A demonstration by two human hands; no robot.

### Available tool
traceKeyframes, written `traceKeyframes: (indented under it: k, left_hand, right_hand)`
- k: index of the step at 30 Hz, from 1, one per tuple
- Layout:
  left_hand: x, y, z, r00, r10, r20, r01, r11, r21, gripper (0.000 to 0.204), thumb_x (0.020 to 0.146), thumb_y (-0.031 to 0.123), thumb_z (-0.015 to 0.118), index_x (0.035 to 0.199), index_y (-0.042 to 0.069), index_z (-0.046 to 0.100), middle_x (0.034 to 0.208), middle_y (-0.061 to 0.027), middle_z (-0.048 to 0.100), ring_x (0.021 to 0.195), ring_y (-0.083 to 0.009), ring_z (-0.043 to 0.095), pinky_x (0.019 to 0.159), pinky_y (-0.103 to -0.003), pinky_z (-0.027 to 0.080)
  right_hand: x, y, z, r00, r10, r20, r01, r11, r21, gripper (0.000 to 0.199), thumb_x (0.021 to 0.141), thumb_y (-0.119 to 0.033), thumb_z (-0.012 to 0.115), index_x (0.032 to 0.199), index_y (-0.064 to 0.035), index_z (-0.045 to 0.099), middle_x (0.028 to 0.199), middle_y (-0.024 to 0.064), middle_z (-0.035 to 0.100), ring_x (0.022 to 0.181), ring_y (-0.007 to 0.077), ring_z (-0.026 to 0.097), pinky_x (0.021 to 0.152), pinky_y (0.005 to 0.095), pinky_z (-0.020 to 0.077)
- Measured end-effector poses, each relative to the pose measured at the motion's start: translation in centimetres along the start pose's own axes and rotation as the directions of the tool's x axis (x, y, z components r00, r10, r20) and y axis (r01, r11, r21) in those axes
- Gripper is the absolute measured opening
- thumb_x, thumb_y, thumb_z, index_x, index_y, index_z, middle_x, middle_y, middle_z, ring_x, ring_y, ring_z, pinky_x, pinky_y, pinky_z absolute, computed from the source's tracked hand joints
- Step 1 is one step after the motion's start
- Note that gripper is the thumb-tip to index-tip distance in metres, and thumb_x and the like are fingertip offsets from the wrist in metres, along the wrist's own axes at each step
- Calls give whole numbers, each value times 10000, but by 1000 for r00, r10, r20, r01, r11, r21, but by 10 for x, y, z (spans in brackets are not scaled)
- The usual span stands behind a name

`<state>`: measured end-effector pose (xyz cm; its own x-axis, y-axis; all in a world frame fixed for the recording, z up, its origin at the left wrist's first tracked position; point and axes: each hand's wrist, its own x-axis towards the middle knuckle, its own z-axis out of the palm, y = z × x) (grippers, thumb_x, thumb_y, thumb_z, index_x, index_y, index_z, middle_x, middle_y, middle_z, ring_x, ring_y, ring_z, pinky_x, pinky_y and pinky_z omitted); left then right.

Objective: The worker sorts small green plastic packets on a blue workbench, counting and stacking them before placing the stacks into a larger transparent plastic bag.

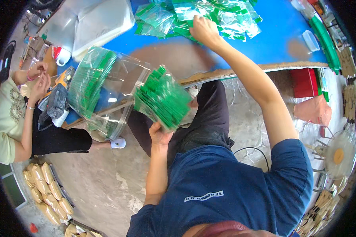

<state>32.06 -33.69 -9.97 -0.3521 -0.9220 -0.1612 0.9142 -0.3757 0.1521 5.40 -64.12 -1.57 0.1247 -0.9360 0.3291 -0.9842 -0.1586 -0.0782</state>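
My left hand [161, 135] grips a thick stack of green-and-clear plastic packets [164, 98] from below, above my lap. The stack's upper left meets a large clear plastic bag [126, 65] at the table's near edge. Inside that bag, on its left, stands another row of green-edged packets [91, 81]. My right arm stretches out to the far side, where my right hand [205, 29] rests on a loose heap of similar packets [233, 17]. Its fingers are curled down and look closed on a packet there; the fingertips are partly hidden.
The blue table [273, 49] has a worn near edge. Clear plastic sheets [105, 25] are piled at its far left, with a tape dispenser [59, 85] nearer. A co-worker [16, 118] sits at left. Filled tan bags [47, 189] lie on the floor; a fan [338, 156] stands right.
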Motion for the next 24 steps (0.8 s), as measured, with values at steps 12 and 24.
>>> traceKeyframes:
  k: [12,24]
  left_hand:
    - [24,-8,43,990,-59,127,78,985,-152,595,929,347,618,1434,83,448,1503,-158,424,1399,-350,381,1178,-645,186]
    - [3,-9,21,994,98,49,-98,995,-9,620,807,226,693,1376,55,516,1420,-135,532,1335,-340,473,1172,-574,269]
  right_hand:
    - [-154,-37,-90,946,24,324,-315,315,895,335,905,-207,658,1145,25,629,940,164,717,834,197,691,745,348,563]
    - [-85,-3,-24,917,-397,26,388,907,165,611,974,-524,477,1428,-114,477,1521,196,382,1458,429,223,1175,594,153]
